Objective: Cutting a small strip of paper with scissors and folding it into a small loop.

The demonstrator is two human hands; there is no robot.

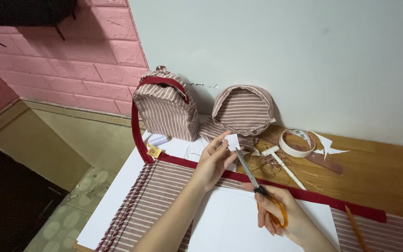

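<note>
Above the striped fabric (164, 196), the left hand (213, 161) pinched a small white paper piece (232, 142) while the right hand (281, 217) gripped orange-handled scissors (257, 184), their blades meeting the paper's lower edge.

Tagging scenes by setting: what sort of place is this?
Likely a home sewing or craft corner: striped fabric on a wooden table, a small striped backpack, tape roll, scissors in the right hand.
</note>
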